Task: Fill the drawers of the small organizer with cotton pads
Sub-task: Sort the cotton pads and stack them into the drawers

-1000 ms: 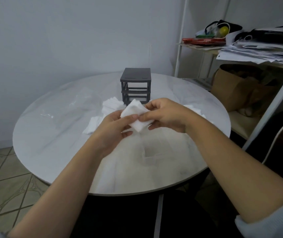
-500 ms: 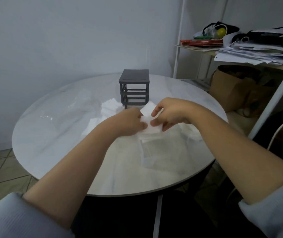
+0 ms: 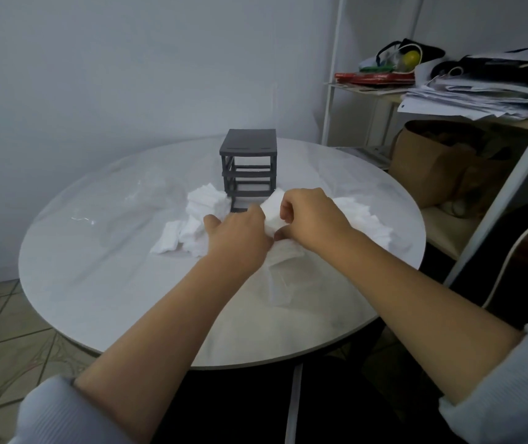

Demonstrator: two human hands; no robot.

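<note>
Pads [image 3: 272, 210] at frame centre: stack pinched in my right hand [image 3: 310, 219], left hand [image 3: 240, 233] gripping its left edge. I should square the edges first; organizer [image 3: 249, 168] just above looks narrow-slotted.

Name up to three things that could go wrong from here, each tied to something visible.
The stack of cotton pads held between the left hand and right hand could fan out if the grip loosens.
The organizer stands just behind both hands; a nudge might shift it.
Loose pads lie near the table edge; an arm could sweep them off.
</note>
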